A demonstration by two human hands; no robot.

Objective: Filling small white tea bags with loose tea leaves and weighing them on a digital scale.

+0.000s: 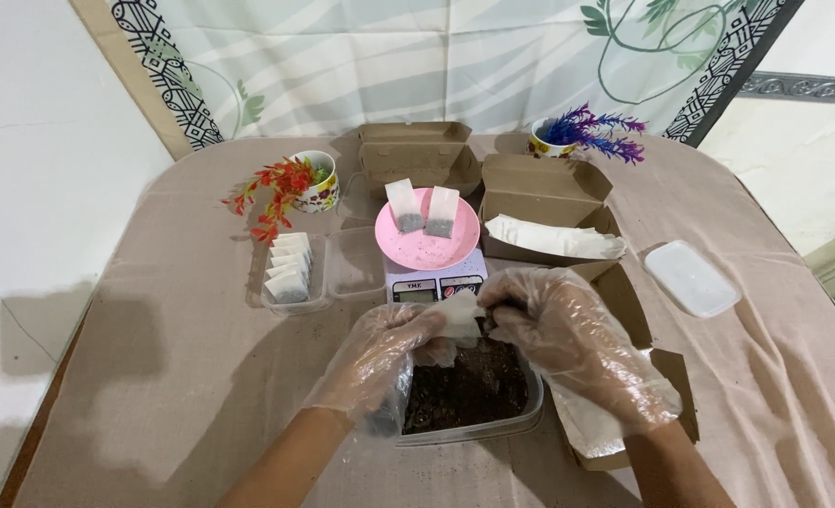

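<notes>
Pinched open over the clear tub of dark loose tea at 6 o'clock, a limp, feather-light paper sachet is held by its rim between gloved left hand and right hand, tearing easily.

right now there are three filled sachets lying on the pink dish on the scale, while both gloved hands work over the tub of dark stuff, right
Not quite: the head view shows two filled sachets on the pink dish, not three. The rest holds: the dish sits on the scale, and the gloved left hand and right hand work an empty sachet over the tub of dark material.
</notes>
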